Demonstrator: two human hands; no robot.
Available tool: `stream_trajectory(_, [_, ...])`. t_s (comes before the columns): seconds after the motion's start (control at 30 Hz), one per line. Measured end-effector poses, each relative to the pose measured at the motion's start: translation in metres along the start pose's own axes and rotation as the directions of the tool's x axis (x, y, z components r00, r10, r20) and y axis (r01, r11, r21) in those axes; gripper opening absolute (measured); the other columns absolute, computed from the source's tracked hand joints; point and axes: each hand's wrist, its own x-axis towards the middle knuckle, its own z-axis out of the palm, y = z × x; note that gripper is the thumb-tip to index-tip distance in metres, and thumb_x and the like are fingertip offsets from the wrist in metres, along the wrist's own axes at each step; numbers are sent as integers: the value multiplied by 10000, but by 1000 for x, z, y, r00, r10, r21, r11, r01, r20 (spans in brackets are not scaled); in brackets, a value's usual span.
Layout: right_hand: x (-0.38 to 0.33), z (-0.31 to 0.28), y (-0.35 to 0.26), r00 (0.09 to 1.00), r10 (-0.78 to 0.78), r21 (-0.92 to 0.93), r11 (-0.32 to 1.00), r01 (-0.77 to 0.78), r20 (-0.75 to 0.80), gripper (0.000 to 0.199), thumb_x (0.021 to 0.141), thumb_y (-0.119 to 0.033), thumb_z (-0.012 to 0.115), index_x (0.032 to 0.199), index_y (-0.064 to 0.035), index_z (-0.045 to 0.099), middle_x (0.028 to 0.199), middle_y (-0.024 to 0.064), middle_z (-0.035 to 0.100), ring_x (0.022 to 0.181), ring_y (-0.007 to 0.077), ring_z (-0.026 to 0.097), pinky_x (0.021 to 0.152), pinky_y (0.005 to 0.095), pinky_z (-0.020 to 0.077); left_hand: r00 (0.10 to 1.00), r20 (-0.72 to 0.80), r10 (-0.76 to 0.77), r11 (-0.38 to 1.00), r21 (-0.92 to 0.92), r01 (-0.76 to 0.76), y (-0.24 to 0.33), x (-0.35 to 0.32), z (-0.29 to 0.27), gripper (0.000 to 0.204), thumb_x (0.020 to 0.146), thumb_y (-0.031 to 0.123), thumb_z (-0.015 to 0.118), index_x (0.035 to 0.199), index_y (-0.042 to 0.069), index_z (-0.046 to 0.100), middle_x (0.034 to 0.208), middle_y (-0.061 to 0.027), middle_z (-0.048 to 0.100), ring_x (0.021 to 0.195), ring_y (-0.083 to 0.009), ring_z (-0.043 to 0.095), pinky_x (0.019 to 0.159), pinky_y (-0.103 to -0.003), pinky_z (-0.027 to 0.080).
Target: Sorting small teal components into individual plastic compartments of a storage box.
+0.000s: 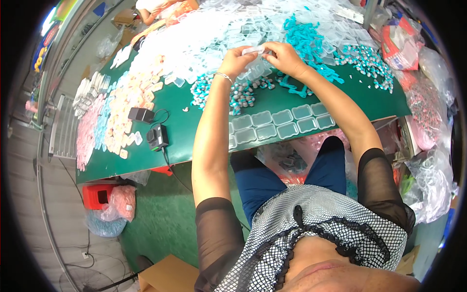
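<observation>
While a clear tray (254, 50) is held above the green table (185, 104), it is pinched at both ends: the left hand (237, 61) is closed on its left end, the right hand (284, 57) on its right. Its long axis runs left to right between the 2 grips, each hand equally near. Just below it lies a bead pile (242, 91); beside that, turquoise strips (306, 41).
</observation>
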Motion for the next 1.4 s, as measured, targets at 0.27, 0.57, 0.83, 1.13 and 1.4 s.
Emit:
stream_trajectory(0.27, [-65,-76,31,927,331,116,928,-353,178,145,841,-86,609,952,-2,650,854,41,664,777,100,594,716,272,483,952,294,-84,660,-699,275,-17,9,70,334,835,200,646,1140,88,566,1058,-98,609,957,-269,592,738,-442,509])
stream_trajectory(0.57, [-134,-163,42,885,244,-119,970,-214,397,238,689,87,529,826,-49,668,808,92,608,832,241,594,755,334,480,918,378,-120,334,-855,396,-21,-15,147,298,802,231,702,1064,140,594,1073,-90,596,929,-295,576,687,-453,502])
stream_trajectory(0.83, [-170,-155,43,949,88,-232,972,-16,301,215,755,8,551,934,-86,622,968,77,593,973,277,552,816,372,449,920,352,-174,231,-893,386,-15,-34,184,265,822,258,691,1047,158,591,1056,-71,583,942,-282,562,694,-457,496])
stream_trajectory(1.13, [-206,-155,28,978,166,-232,964,-133,125,259,768,-96,634,1023,-63,607,1043,87,572,987,280,542,853,378,444,924,343,-167,162,-915,369,-13,-36,210,292,822,269,692,1067,157,580,1087,-74,574,986,-286,545,729,-475,482])
stream_trajectory(1.4, [-189,-153,25,918,380,151,920,-362,-115,245,808,-47,628,1052,-42,613,919,41,614,754,102,566,651,248,471,899,423,-115,203,-876,438,-11,-22,251,219,900,263,582,1085,147,563,1068,-75,592,955,-268,571,755,-416,495])
